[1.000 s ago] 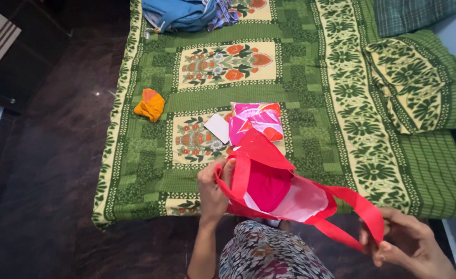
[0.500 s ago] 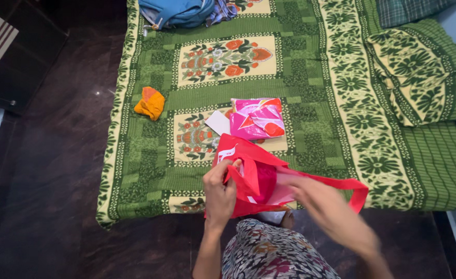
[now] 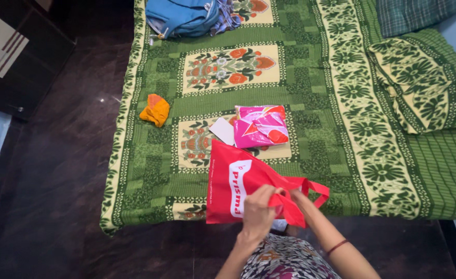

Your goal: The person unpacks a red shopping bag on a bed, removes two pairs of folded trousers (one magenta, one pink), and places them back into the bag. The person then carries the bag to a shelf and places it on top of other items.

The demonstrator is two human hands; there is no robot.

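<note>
Red fabric tote bag [image 3: 233, 188] lies flattened at the near edge of a green floral bedspread [image 3: 341, 103]; left hand [image 3: 258, 206] and right hand [image 3: 296, 199] pinch its handles together, folding unfinished.

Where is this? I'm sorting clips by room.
Likely a bedroom at home: a bed under a green flowered bedspread, a matching pillow, clothes heaped at its far end, dark floor beside it.
</note>
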